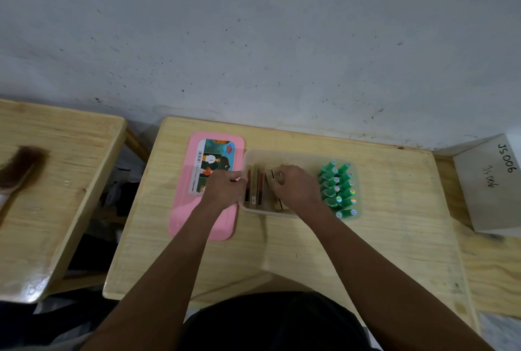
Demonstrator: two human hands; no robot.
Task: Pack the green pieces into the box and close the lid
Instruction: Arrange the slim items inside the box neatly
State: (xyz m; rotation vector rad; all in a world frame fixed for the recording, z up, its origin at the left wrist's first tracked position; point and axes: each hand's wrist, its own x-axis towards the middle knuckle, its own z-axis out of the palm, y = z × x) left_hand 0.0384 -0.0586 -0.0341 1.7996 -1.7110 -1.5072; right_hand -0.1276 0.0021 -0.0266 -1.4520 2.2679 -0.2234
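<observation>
Left hand [225,188] fingers pinch the clear box [282,153] rim; right hand [294,188] fingers clamp on gold pieces [255,181] beside packed green pieces [337,187]; best to press rows snug so the pink lid [183,209] seats flat.

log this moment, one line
left hand: holds clear box rim | right hand: grips gold pieces | green pieces: box's right end | pink lid: off, beside box

Around the box [298,154] on the table [394,238]
Lid [183,218] lies just left of it; pieces [337,190] sit inside, at its right end.
</observation>
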